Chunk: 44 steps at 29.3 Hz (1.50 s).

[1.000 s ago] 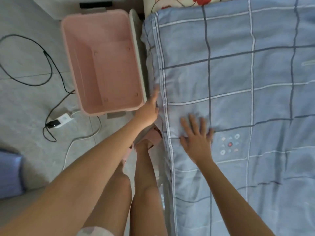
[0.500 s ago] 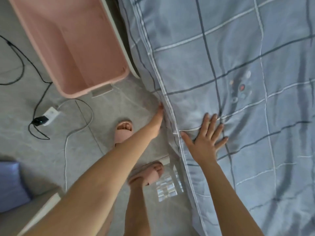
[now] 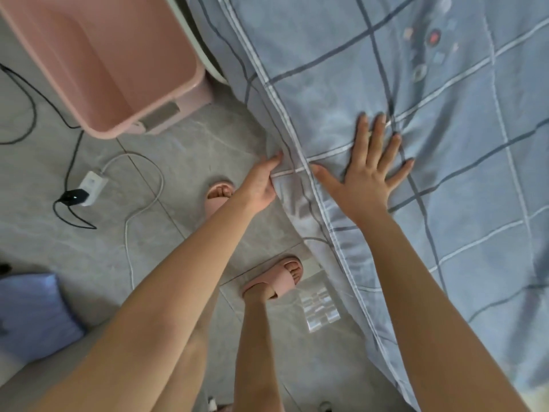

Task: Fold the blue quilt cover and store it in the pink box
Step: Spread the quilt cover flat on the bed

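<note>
The blue checked quilt cover [image 3: 430, 120] lies spread over the bed on the right, and its striped edge hangs down the bed's side. My right hand [image 3: 368, 176] presses flat on the cover near that edge, fingers spread. My left hand [image 3: 260, 185] lies against the hanging edge from the floor side, its fingertips pointing up along the fabric and partly hidden by it. The pink box [image 3: 190, 81] stands open and empty on the floor at the top left, close to the bed.
A white lid [image 3: 193, 46] leans between box and bed. Black and white cables with a power adapter [image 3: 89, 185] trail over the grey tiles. A blue cushion [image 3: 32, 313] sits at the lower left. My feet in pink slippers [image 3: 276, 281] stand by a clear plastic block [image 3: 319, 310].
Both hands have slid along the quilt cover's side edge, away from the box, which now lies farther up and left in view. The right hand stays flat throughout.
</note>
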Motion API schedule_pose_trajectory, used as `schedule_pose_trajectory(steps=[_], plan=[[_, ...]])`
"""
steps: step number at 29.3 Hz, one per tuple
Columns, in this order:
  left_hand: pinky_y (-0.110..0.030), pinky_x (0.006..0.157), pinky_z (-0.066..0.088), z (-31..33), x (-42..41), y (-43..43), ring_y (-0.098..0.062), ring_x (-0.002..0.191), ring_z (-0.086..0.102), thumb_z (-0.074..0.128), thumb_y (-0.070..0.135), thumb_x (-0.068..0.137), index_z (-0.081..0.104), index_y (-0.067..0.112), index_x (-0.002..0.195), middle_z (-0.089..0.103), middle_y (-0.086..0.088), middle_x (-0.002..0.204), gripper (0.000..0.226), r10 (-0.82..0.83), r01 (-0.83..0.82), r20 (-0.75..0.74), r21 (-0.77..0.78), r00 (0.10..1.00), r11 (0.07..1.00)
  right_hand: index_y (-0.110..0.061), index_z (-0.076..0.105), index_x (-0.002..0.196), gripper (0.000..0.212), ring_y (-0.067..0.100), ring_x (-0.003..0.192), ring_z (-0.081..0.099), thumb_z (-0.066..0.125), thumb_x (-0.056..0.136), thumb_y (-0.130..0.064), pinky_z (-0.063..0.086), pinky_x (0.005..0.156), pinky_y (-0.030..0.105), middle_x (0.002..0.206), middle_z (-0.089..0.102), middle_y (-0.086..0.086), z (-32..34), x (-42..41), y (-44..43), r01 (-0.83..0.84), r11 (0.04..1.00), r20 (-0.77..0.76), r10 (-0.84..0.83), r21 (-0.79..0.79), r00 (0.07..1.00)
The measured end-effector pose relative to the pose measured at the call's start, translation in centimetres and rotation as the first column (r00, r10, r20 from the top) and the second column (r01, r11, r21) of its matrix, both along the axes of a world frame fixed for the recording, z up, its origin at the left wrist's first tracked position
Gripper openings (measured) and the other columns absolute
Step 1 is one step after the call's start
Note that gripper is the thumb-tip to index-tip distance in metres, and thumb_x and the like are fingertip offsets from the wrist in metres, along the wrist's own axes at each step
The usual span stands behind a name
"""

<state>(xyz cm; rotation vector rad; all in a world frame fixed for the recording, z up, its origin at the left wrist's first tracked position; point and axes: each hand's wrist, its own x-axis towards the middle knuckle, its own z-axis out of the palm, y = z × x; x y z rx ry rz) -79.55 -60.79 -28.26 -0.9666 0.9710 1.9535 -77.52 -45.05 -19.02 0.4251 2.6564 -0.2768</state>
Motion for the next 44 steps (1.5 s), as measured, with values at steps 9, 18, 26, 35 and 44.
schedule_pose_trajectory(steps=[9, 18, 26, 35, 44], plan=[[-0.023, 0.082, 0.049, 1.6, 2.6, -4.0, -0.012, 0.083, 0.06, 0.056, 0.015, 0.095, 0.053, 0.001, 0.126, 0.062, -0.001, 0.086, 0.034, 0.052, -0.04, 0.024, -0.369, 0.998, 0.929, -0.031, -0.018, 0.149, 0.107, 0.033, 0.144, -0.02, 0.041, 0.075, -0.081, -0.013, 0.108, 0.064, 0.157, -0.024, -0.003, 0.8, -0.1, 0.9, -0.032, 0.997, 0.047, 0.035, -0.068, 0.998], [-0.02, 0.064, 0.053, 2.6, 3.7, -4.0, -0.008, 0.063, 0.048, 0.062, 0.011, 0.091, 0.054, 0.016, 0.093, 0.051, -0.001, 0.077, 0.01, 0.151, -0.141, -0.028, -0.56, 0.988, 0.816, -0.032, -0.022, 0.147, 0.108, 0.033, 0.143, -0.022, 0.042, 0.075, -0.081, -0.015, 0.107, 0.063, 0.156, -0.027, -0.003, 1.1, -0.2, 0.8, -0.03, 0.996, 0.086, 0.037, -0.081, 0.996], [-0.03, 0.091, 0.051, 3.7, 3.8, -3.0, -0.016, 0.097, 0.063, 0.056, 0.011, 0.095, 0.056, 0.01, 0.124, 0.066, -0.005, 0.106, 0.029, 0.214, -0.196, -0.005, -0.416, 0.977, 0.888, -0.033, -0.022, 0.147, 0.108, 0.033, 0.143, -0.023, 0.043, 0.075, -0.081, -0.015, 0.107, 0.064, 0.156, -0.028, -0.004, 1.1, -0.2, 0.8, -0.033, 0.996, 0.099, 0.041, -0.082, 0.994], [-0.026, 0.075, 0.049, 3.1, 3.5, -3.6, -0.012, 0.077, 0.047, 0.056, 0.02, 0.095, 0.059, 0.013, 0.094, 0.052, 0.003, 0.077, 0.008, 0.045, -0.044, -0.015, -0.608, 0.999, 0.792, -0.033, -0.02, 0.148, 0.108, 0.033, 0.143, -0.022, 0.046, 0.076, -0.079, -0.015, 0.108, 0.064, 0.156, -0.026, -0.003, 1.0, -0.2, 0.9, -0.041, 0.995, 0.075, 0.048, -0.093, 0.996], [-0.015, 0.049, 0.042, 2.8, 2.0, -3.9, -0.01, 0.058, 0.04, 0.046, 0.012, 0.098, 0.048, 0.016, 0.082, 0.043, -0.001, 0.073, 0.017, -0.022, -0.007, -0.034, -0.683, 0.999, 0.73, -0.028, -0.002, 0.153, 0.1, 0.033, 0.146, -0.007, 0.057, 0.079, -0.061, -0.015, 0.109, 0.057, 0.16, -0.007, 0.008, 2.1, 3.9, -1.0, -0.223, 0.972, -0.082, 0.229, 0.075, 0.97]])
